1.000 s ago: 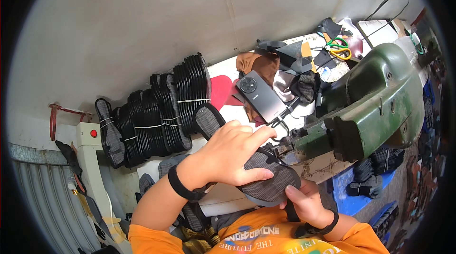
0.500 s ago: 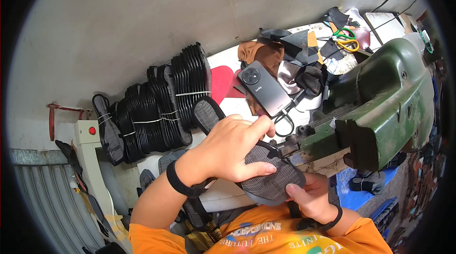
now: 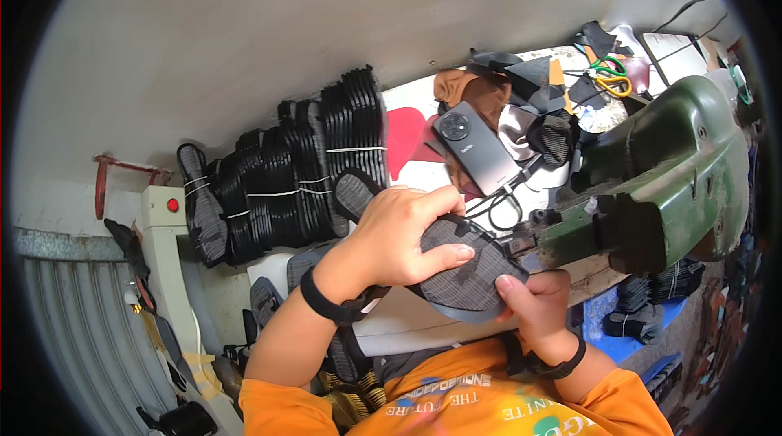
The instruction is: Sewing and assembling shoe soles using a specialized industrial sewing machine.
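Observation:
A grey, cross-hatched shoe sole (image 3: 468,277) with a dark edge lies slantwise in front of me, its broad end towards my right. My left hand (image 3: 403,232) grips it from above across the middle, thumb flat on its upper face. The narrow end shows beyond my knuckles. My right hand (image 3: 531,303) pinches the broad end's rim, thumb on top and fingers underneath, partly hidden. The sole's far edge meets the working end of a green sewing machine (image 3: 676,175); the exact contact point is too small to make out.
Tied stacks of black-edged soles (image 3: 281,175) stand at the left against the wall. A phone (image 3: 475,147) lies on the white table among fabric scraps and a cable. Scissors (image 3: 612,77) rest farther back. A post with a red button (image 3: 172,205) is at the left.
The whole view has shifted, with the table and machine appearing farther right. The sole has turned slightly at the machine, and both hands keep their hold on it.

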Motion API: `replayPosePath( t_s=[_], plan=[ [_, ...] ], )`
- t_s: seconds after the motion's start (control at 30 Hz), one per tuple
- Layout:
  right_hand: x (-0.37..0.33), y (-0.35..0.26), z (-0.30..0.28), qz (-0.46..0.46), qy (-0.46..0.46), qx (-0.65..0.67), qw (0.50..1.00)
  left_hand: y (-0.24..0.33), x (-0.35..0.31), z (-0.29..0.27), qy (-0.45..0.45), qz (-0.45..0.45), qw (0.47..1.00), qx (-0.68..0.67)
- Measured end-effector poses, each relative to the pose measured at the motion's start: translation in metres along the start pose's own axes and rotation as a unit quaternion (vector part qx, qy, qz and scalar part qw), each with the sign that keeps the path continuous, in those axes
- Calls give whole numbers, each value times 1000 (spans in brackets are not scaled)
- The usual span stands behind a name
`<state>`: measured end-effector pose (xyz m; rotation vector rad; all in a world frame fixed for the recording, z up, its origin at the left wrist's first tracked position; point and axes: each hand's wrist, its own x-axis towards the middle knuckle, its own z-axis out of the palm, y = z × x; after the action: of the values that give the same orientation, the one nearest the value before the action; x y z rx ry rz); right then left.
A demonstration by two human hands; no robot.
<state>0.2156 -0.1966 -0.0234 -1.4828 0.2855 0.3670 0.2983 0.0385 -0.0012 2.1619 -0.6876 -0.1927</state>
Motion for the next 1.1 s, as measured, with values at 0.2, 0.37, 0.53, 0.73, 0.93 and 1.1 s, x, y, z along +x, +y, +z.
replayPosePath(
  t_s=[0.2, 0.37, 0.53, 0.73, 0.93, 1.1],
  plan=[
    [4, -5, 6, -14, 4, 21, 1000, 10, -21, 8, 48, -75, 996, -1],
    [4, 0, 6, -31, 18, 14, 999, 29, -43, 22, 88, -157, 984, -3],
    [4, 0, 2, -16, 4, 55, 998, 56, -52, 42, 143, -210, 967, -24],
    [5, 6, -2, -37, -12, 21, 999, 60, -57, 56, 219, -231, 944, -81],
    [4, 0, 1, -16, 19, 32, 999, 52, -67, 83, 228, -276, 915, -184],
    [1, -3, -27, -62, -72, -91, 991, 69, -66, 93, 203, -280, 866, -360]
  ],
)
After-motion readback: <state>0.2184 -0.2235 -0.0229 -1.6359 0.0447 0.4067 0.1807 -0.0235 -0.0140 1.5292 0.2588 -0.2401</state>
